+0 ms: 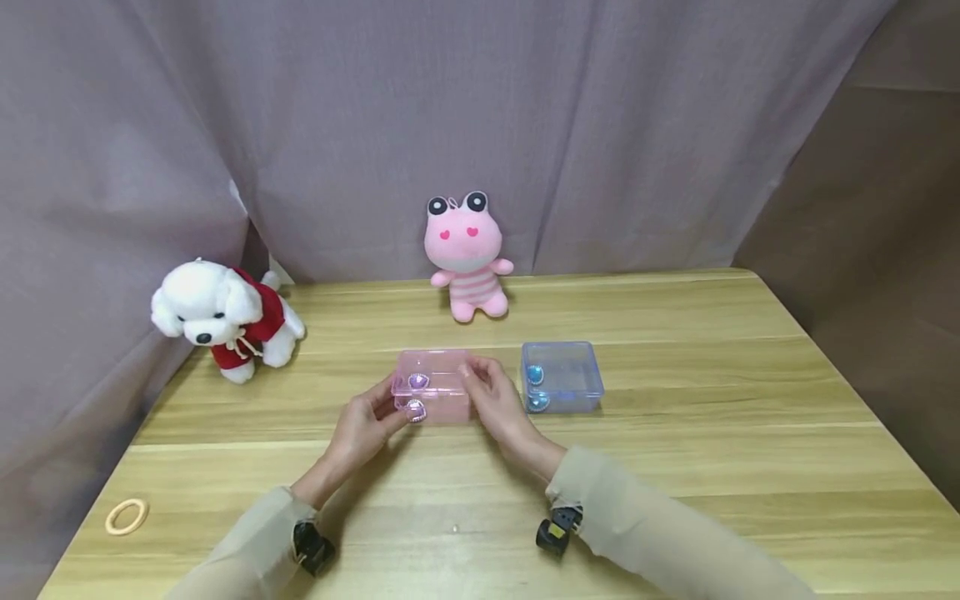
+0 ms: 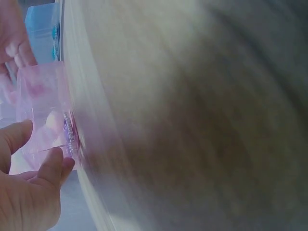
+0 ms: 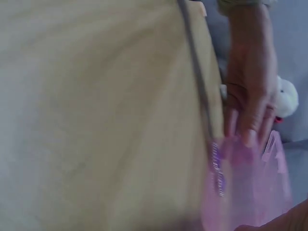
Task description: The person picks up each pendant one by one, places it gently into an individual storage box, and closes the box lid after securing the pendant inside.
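A clear pink plastic box [image 1: 450, 407] sits on the table, with purple jewels in silvery beaded rims [image 1: 417, 382] showing at its left. My left hand [image 1: 362, 429] grips the left end between thumb and fingers. At the right end, my right hand [image 1: 495, 406] holds the box by its corner, thumb near the top edge. In the right wrist view the pink lid [image 3: 275, 161] appears tilted away from the box body. Just right of my right hand stands a clear blue box [image 1: 573, 377], with blue jewels [image 1: 535, 375] visible through its left side.
A pink plush frog [image 1: 468, 258] sits at the back against the grey curtain [image 1: 637, 142]. A white plush dog in red [image 1: 225, 312] stands at the back left. Near the table's left edge lies a light wooden ring [image 1: 127, 505].
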### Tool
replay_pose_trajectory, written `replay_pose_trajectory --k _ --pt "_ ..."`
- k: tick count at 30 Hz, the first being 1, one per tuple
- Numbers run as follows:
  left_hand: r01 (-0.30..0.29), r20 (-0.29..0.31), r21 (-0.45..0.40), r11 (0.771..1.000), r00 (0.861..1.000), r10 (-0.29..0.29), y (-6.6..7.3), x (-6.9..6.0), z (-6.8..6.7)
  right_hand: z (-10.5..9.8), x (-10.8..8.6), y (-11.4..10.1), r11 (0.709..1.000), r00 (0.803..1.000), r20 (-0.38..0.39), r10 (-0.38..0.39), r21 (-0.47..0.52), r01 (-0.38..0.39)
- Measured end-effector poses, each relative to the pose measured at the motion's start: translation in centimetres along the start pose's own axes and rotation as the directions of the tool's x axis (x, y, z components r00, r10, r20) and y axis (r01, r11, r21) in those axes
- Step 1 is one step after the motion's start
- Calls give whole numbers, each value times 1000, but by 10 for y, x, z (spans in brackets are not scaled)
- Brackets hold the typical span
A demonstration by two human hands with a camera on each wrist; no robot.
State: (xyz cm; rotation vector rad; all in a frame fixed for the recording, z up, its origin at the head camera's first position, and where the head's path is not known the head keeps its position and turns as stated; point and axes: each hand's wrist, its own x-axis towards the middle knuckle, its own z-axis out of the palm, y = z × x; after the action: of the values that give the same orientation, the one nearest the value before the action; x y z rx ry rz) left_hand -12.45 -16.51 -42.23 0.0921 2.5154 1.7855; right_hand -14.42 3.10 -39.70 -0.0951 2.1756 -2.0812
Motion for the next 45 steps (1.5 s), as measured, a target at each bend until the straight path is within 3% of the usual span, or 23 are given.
replay_pose_trajectory --k 6,14,21,34,45 --pt "-23 28 -38 999 999 24 -2 0 -1 3 -5 17 998 999 28 -28 55 26" --pt "-15 23 -83 996 1000 17 -1 -4 -3 1 -5 20 998 999 43 -25 58 23" --pt "-29 -1 -29 999 1000 29 -2 -4 -4 1 -7 22 998 999 6 -46 -37 46" --pt "-27 -20 36 999 999 28 -2 -3 -4 1 -4 28 997 999 8 -36 74 35" --pt "-42 -41 54 998 998 44 -1 -2 -2 2 -4 29 996 999 24 -45 82 43"
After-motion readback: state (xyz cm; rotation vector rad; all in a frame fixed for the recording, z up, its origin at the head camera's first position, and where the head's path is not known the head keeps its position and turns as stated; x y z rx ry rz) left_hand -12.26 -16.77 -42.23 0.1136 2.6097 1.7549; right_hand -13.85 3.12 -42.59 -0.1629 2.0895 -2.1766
